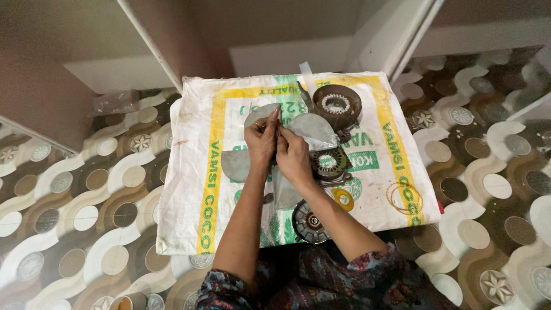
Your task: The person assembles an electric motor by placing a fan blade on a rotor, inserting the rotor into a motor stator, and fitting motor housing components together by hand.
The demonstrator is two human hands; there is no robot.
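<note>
My left hand (262,140) and my right hand (293,156) meet over the hub of a grey metal fan blade set (313,129) lying on a white woven sack (189,189). Both hands pinch something small at the hub; what it is I cannot tell. Blades stick out to the left, the upper right and below the hands. A round motor stator (330,163) with copper windings lies just right of my right hand.
A brown round motor housing (337,105) sits at the sack's far side. A dark round cover with a bearing (310,221) and a small yellow ring (343,199) lie near my lap. Patterned tiled floor (86,201) surrounds the sack; white frame legs (396,34) stand behind.
</note>
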